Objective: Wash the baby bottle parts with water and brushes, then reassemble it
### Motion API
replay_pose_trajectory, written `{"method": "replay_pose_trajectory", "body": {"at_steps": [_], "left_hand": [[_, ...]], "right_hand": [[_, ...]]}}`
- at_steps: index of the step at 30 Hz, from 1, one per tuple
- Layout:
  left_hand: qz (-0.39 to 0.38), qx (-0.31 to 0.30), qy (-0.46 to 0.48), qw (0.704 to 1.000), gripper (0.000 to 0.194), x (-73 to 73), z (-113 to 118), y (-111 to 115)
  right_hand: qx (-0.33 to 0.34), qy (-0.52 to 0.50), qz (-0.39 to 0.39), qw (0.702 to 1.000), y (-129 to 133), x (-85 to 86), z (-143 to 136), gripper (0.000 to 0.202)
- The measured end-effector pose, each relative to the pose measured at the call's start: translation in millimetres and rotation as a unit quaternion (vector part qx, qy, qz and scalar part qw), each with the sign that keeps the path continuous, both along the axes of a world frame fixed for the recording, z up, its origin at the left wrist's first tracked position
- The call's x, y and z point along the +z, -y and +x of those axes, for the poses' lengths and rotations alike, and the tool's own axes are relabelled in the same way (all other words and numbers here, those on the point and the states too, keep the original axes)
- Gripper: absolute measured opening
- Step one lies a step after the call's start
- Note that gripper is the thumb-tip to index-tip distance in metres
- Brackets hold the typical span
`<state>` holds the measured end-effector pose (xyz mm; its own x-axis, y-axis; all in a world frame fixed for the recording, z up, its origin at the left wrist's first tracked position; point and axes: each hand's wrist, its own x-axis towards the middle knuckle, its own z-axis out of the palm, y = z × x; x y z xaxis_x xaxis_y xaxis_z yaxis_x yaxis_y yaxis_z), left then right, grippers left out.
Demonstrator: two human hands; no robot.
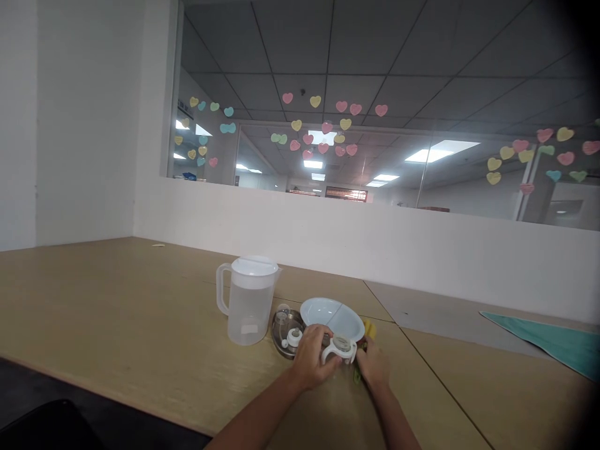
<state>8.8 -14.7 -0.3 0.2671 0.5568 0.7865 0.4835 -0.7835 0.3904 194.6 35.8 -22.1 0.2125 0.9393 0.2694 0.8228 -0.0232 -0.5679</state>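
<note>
My left hand [313, 357] is closed on a small white ring-shaped part with a handle and a clear round top [342, 345]. Close by on the right, my right hand [374, 362] has its fingers bent at the part's right edge. Beyond both hands lies a pale divided oval dish [334, 317]. A round metal tray [277, 339], partly behind my left hand, holds a small white fitting [293, 338] and a clear piece [282, 312]. Something yellow and green [369, 329] shows behind and below my right hand, mostly hidden.
A clear lidded pitcher [250, 306] with liquid stands left of the tray. On the right lies a teal cloth [553, 340]. A white wall [300, 225] with a window above it rises behind the wooden table [117, 319]. A dark chair [49, 428] is at lower left.
</note>
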Motion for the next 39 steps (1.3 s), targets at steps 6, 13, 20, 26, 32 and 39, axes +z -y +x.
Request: {"method": "replay_pose_trajectory", "body": {"at_steps": [6, 13, 20, 26, 32, 39], "left_hand": [[0.016, 0.127, 0.056, 0.99, 0.023, 4.7, -16.0, -13.3], [-0.099, 0.357, -0.036, 0.928, 0.023, -1.0, -41.2, -40.8], [-0.215, 0.357, -0.191, 0.889, 0.031, -6.6, -38.6, -40.3], [-0.219, 0.356, -0.2, 0.886, 0.032, -5.0, -36.3, -35.7], [-0.219, 0.361, -0.195, 0.885, 0.032, -8.5, -33.5, -34.5], [-0.235, 0.359, -0.169, 0.887, 0.033, -6.6, -33.5, -33.6]], "right_hand": [[-0.05, -0.022, 0.008, 0.998, 0.6, 0.6, 1.4, 0.037], [0.021, -0.103, 0.15, 0.983, -8.3, -5.8, 2.7, 0.052], [0.031, -0.08, 0.202, 0.976, -17.5, -15.2, 3.2, 0.048], [0.038, -0.096, 0.167, 0.981, -30.3, -7.7, 6.1, 0.041], [0.046, -0.084, 0.105, 0.99, -68.4, 11.4, 12.6, 0.044], [0.107, -0.002, -0.007, 0.994, -99.7, 13.5, 22.2, 0.036]]}}
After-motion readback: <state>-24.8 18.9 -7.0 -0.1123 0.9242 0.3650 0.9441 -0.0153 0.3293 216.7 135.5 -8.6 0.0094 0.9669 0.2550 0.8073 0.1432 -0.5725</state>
